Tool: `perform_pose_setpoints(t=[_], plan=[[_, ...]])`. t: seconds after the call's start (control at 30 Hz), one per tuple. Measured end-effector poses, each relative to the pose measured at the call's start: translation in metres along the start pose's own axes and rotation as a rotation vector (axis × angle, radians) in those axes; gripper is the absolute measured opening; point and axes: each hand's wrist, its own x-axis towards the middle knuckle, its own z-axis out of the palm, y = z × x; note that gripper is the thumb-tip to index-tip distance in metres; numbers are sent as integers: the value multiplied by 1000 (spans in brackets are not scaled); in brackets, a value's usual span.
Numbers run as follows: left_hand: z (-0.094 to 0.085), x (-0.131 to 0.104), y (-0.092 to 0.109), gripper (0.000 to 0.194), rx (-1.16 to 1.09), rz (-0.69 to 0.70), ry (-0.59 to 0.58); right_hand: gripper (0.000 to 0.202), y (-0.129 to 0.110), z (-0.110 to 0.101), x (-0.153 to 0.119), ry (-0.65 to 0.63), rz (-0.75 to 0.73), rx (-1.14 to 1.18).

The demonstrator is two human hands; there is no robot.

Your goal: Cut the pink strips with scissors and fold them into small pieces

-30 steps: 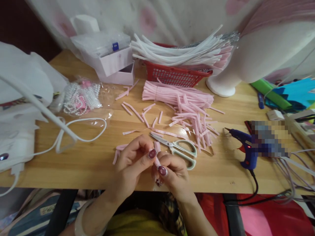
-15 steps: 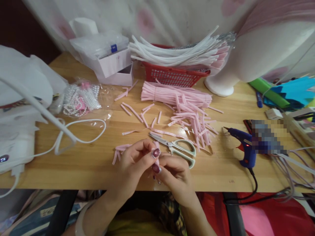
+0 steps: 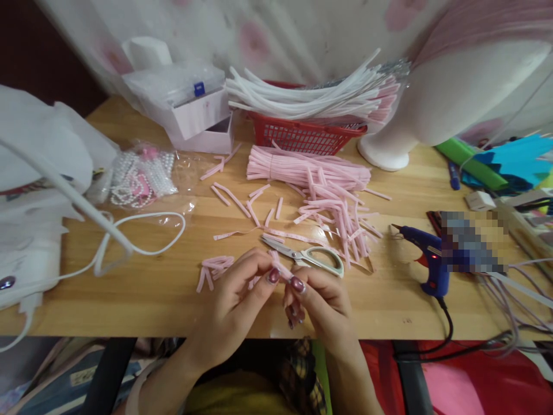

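Between my two hands, over the front part of the table, is a short pink fuzzy strip (image 3: pixel 281 268). My left hand (image 3: pixel 248 294) pinches its left part between thumb and index finger. The thumb and fingers of my right hand (image 3: pixel 322 302) close on its right end. Just beyond my hands lie green-handled scissors (image 3: pixel 322 259), partly covered by my right hand. A few bent pink strips (image 3: pixel 211 268) sit left of my left hand. Cut pink pieces (image 3: pixel 345 219) are heaped behind the scissors, next to a long pink bundle (image 3: pixel 302 166).
A red basket (image 3: pixel 302 135) of white strips stands at the back, beside a white foam head (image 3: pixel 389 151). On the right lies a blue glue gun (image 3: pixel 432 253) with its cord. Bagged pearl beads (image 3: pixel 142 176) and a looped white cable (image 3: pixel 173 214) are at the left.
My right hand has moved a little to the right and turned, covering more of the scissors' lower handle. The pink strip between my fingers has gone from upright to slanting.
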Motion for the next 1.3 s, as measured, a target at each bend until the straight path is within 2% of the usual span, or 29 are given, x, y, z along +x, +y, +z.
perform_pose_setpoints(t=[0.13,0.33,0.47,0.67,0.87,1.03,1.3], plan=[[0,1,1,9,-87,-31,76,33,-4,-1,1,7,-33,-56],[2,2,-4,13,-197,-55,177,34,-12,4,-2,-14,-134,-313],[0,4,-7,14,-287,-103,119,34,-14,4,-2,-71,-181,-414],[-5,4,-7,16,-323,-95,34,34,-13,4,0,-102,-141,-365],[-8,4,-9,17,-250,-72,38,35,-11,4,1,-101,-117,-354],[-7,2,-7,19,-213,-105,130,32,-10,4,1,-114,-133,-420],[0,1,-5,13,-267,-135,241,19,-16,6,-6,-111,-166,-708]])
